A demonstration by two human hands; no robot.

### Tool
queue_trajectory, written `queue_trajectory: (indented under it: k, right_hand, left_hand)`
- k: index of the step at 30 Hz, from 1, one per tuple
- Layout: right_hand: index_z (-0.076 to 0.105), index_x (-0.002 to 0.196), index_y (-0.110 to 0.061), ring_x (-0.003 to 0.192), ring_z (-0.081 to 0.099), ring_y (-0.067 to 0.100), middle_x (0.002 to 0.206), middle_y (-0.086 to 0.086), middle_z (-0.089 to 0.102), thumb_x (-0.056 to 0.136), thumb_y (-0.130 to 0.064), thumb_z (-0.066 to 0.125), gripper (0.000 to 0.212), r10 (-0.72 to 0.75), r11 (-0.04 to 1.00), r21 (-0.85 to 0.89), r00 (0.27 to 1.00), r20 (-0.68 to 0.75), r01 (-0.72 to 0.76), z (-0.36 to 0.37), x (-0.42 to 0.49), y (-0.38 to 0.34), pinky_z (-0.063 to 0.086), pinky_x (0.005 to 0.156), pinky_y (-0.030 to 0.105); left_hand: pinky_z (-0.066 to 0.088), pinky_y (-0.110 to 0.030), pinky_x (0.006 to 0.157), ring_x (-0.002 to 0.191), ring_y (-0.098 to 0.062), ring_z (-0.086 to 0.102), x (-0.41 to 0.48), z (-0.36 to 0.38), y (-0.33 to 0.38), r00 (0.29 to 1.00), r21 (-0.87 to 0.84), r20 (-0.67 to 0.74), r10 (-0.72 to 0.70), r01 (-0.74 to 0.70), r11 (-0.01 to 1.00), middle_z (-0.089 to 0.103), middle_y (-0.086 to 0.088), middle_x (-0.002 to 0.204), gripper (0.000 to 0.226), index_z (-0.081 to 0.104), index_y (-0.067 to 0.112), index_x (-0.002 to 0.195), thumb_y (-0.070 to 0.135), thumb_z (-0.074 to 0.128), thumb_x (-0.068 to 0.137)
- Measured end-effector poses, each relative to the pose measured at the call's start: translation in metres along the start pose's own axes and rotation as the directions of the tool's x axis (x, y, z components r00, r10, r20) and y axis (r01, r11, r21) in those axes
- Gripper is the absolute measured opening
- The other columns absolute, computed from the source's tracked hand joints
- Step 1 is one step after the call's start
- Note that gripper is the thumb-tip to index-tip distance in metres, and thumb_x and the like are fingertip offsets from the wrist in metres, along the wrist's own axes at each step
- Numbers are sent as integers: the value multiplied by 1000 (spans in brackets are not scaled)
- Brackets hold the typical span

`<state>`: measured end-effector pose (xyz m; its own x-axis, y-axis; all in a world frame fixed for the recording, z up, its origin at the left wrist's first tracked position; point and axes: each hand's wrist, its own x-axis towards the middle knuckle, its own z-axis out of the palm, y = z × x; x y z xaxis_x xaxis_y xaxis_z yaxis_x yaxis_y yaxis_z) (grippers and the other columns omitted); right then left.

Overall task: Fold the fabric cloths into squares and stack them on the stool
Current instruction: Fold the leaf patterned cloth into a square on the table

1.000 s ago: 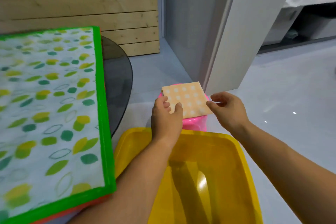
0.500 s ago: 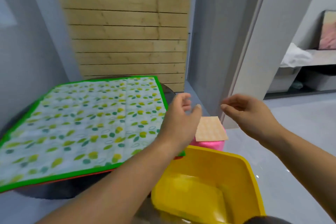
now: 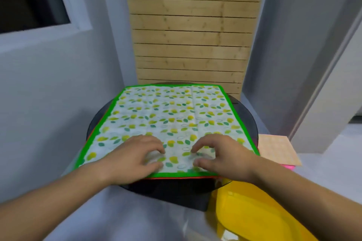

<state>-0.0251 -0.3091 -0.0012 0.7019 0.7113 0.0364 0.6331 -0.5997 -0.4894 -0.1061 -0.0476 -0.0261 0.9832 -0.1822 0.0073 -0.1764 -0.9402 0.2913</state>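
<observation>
A white cloth with a leaf print and a green border point(image 3: 166, 115) lies spread flat on a round dark glass table point(image 3: 245, 115). An orange-red edge of another cloth point(image 3: 188, 177) shows under its near side. My left hand point(image 3: 135, 157) and my right hand point(image 3: 221, 155) rest side by side on the near part of the leaf cloth, fingers curled and pressing down, thumbs near the border. At the right, a folded orange dotted cloth point(image 3: 278, 149) lies on the pink stool point(image 3: 288, 166), of which only a sliver shows.
A yellow plastic tub point(image 3: 252, 215) stands at the lower right, just below the table's edge and the stool. A wooden slat panel point(image 3: 192, 31) backs the table, with grey walls on both sides and a window at the upper left.
Both hands left the folded orange cloth on the stool, swung left and came down on the near part of the leaf cloth. My view turned left toward the table.
</observation>
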Motion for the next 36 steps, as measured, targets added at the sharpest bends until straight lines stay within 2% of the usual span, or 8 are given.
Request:
queue_trajectory:
  k: [4,11,16,20,24,29,32,36]
  right_hand:
    - [69,103,-33,113,55,4,121,-14,62,74,-45,82,34,-36,998,61,998,52,33,27,14,4,45,99,28]
    - [68,108,-33,119,47,1,126,-18,57,71,-49,82,43,-94,995,-14,992,79,95,42,16,14,38,102,18]
    - [67,108,-34,120,45,-2,127,-20,55,74,-51,80,40,-101,994,-25,992,81,104,44,16,14,36,103,15]
    - [69,102,-33,117,46,-4,124,-22,57,81,-47,74,26,-67,998,6,995,75,66,41,15,11,39,100,16]
    - [74,90,-28,113,52,-6,117,-20,63,87,-37,71,10,-35,996,81,997,69,29,39,15,6,44,98,22]
    - [73,84,-30,103,61,-5,105,-21,69,88,-35,70,7,20,986,163,999,26,-24,34,17,1,51,93,31]
    - [74,83,-30,94,65,-2,97,-17,72,90,-31,70,8,16,983,182,999,-36,-9,21,20,-8,55,86,29]
    - [74,82,-29,86,65,-3,89,-16,72,90,-32,68,9,-19,997,77,990,-140,30,-4,33,-21,54,79,24]
  left_hand:
    - [26,-24,117,136,0,35,-8,12,-18,998,-19,55,31,-30,999,43,19,147,69,57,40,133,78,49,76]
    - [11,-1,108,138,4,30,-14,17,-29,997,-112,40,62,-57,992,41,20,151,75,61,40,130,85,52,71]
    - [17,-3,109,137,9,30,-17,20,-34,998,-142,20,55,-52,989,43,25,147,62,64,42,124,78,55,74]
    - [34,-13,108,128,11,42,-17,16,-32,999,-173,-28,39,-43,984,54,26,134,44,68,38,119,61,70,81]
    - [42,-19,102,117,8,52,-18,14,-31,998,-212,-61,14,-27,977,63,24,120,35,71,37,115,54,72,85]
    - [52,-31,88,98,-3,65,-22,8,-27,995,-336,-94,16,-47,941,70,22,99,23,76,35,96,52,66,85]
    - [49,-20,89,97,4,65,-22,-3,-26,990,-364,-139,-13,-39,931,71,25,95,7,78,33,92,36,73,90]
    - [40,-2,79,94,14,62,-10,-34,-22,977,-327,-210,-48,-24,945,73,25,93,6,78,33,90,30,74,90]
